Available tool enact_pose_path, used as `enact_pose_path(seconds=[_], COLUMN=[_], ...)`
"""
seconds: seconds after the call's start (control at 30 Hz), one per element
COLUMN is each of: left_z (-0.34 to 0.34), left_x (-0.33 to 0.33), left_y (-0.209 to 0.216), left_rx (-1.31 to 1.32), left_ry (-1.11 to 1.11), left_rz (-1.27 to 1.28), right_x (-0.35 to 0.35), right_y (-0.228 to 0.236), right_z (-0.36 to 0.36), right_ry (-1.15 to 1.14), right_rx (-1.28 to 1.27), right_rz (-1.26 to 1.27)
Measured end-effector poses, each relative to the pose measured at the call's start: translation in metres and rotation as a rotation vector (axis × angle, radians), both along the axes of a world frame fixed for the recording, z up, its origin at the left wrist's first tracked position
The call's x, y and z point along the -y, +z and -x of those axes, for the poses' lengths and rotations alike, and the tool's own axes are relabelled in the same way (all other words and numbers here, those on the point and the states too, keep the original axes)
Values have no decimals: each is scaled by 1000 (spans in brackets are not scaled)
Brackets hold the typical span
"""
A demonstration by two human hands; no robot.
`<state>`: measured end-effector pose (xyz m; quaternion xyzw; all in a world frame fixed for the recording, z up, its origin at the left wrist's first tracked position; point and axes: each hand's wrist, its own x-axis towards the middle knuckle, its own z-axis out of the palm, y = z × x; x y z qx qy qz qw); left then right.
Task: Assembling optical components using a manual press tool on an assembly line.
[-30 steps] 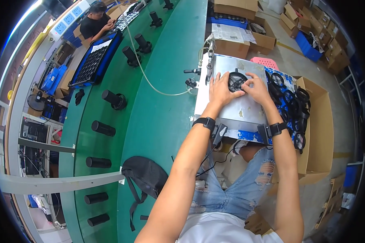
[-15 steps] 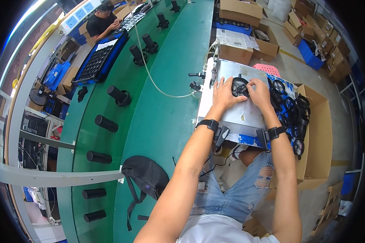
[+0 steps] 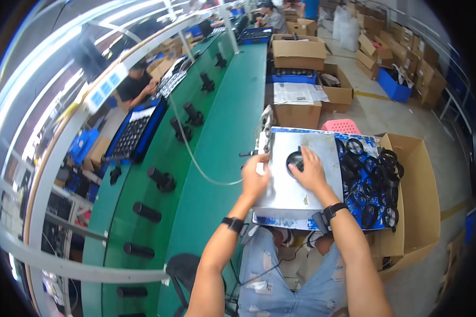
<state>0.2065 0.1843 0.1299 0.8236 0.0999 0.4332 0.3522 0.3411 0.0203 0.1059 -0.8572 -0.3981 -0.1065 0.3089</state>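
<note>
My right hand (image 3: 311, 171) is closed over a round black spoked part (image 3: 295, 160) on top of a silver metal box (image 3: 283, 193). Its thumb lies by the part's lower edge and the fingers cover its right side. My left hand (image 3: 255, 177) is curled at the box's left edge, beside fittings with a small black handle (image 3: 246, 154). Those fingers hide what they close on. Beyond that hand rises a metal air fitting (image 3: 266, 124), and a clear hose (image 3: 198, 164) runs toward the hand.
Several black rings (image 3: 373, 169) lie right of the box, beside an open carton (image 3: 420, 195). A pink stool (image 3: 341, 126) stands behind. Along the left runs a green bench (image 3: 217, 132) with black cylinders (image 3: 147, 212), a blue-edged tray (image 3: 137, 129) and a black bag (image 3: 184, 272). Another person (image 3: 137, 87) works across it.
My left hand has left the round part and moved to the fittings at the box's left edge. My right hand has come over the part. The view has tilted up.
</note>
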Motion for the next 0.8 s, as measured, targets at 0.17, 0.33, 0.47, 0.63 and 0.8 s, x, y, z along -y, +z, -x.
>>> enact_pose_path(seconds=[0.17, 0.33, 0.47, 0.63, 0.8], left_z=[-25, -17, -108, -67, -35], left_x=[-111, -258, -149, -175, -54], left_y=[-21, -76, -79, -63, 38], left_rx=[-330, -820, -576, -269, -288], left_ry=[390, 445, 226, 384, 47], left_rz=[86, 628, 914, 765, 170], right_x=[2, -35, 11, -8, 2], right_y=[20, 44, 8, 24, -5], right_z=[9, 35, 6, 19, -12], right_ry=[2, 104, -55, 1, -36], right_rx=[-40, -75, -103, -92, -155], right_rz=[53, -5, 100, 72, -29])
